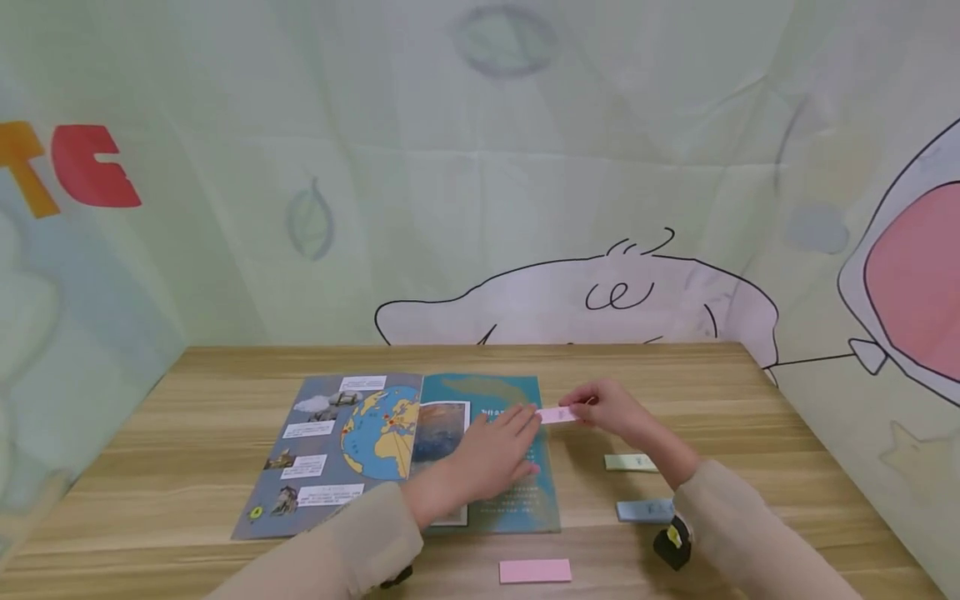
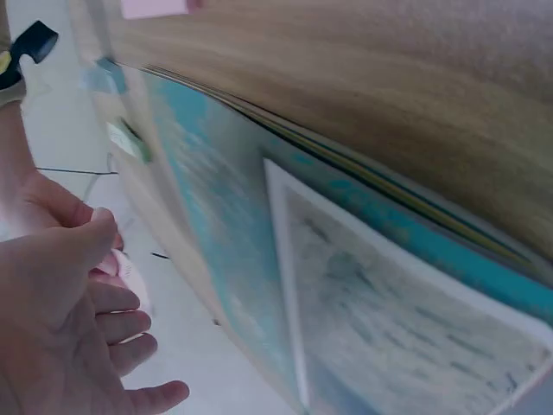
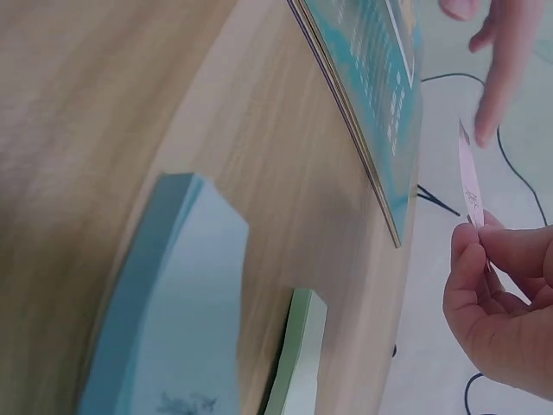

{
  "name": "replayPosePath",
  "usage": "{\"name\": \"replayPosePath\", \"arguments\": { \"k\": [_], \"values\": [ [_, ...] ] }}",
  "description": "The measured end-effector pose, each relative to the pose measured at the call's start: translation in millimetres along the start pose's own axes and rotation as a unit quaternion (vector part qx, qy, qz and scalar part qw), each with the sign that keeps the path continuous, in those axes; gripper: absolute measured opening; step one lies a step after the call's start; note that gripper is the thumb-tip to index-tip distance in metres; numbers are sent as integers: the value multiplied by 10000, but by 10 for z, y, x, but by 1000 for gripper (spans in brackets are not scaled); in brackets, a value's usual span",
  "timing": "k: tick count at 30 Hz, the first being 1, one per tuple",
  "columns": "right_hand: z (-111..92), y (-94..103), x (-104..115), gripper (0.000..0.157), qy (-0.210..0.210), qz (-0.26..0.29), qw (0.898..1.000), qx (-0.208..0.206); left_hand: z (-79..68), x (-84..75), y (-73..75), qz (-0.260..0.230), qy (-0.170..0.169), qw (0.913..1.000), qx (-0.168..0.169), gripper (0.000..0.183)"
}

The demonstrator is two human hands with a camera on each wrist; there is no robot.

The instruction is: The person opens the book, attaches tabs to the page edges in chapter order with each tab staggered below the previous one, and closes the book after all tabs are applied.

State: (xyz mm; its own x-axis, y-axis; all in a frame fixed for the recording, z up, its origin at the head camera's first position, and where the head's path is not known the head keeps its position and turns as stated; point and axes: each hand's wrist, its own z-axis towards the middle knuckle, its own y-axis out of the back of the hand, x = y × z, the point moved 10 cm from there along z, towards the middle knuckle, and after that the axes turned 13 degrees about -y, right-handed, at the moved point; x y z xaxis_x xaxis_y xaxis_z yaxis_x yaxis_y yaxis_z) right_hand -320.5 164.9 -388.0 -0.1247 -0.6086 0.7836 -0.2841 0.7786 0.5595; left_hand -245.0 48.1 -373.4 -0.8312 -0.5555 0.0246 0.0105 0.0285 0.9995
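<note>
An open picture book [image 1: 551, 504] lies on the table, with a globe map on its left page and a teal right page. Over that right page my left hand [image 1: 495, 450] reaches with fingers extended, its fingertips by the left end of a pink sticky note [image 1: 555, 414]. Thumb and fingers of my right hand [image 1: 611, 408] pinch the note's right end, just beyond the book's right edge. The right wrist view shows the thin pink strip [image 3: 469, 177] raised off the table, bearing a handwritten mark, with a small gap to the left fingers.
A green sticky-note pad [image 1: 626, 462] and a blue pad [image 1: 641, 511] lie right of the book, partly behind my right arm. Nearer the front is a pink pad [image 1: 535, 571]. Printed fabric hangs behind the wooden table [image 1: 202, 400].
</note>
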Motion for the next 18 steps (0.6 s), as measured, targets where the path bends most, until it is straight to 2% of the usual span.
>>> {"name": "replayPosePath", "arguments": {
  "k": [5,11,18],
  "values": [
    [129,21,-27,17,-132,18,9998,-122,114,145,-155,-308,211,9990,262,65],
    [300,4,-104,18,-352,209,9991,-88,205,358,-303,-962,525,9921,615,66],
    [445,-8,-177,18,-539,393,9976,-184,315,443,-348,-971,602,9910,692,66]
  ]
}}
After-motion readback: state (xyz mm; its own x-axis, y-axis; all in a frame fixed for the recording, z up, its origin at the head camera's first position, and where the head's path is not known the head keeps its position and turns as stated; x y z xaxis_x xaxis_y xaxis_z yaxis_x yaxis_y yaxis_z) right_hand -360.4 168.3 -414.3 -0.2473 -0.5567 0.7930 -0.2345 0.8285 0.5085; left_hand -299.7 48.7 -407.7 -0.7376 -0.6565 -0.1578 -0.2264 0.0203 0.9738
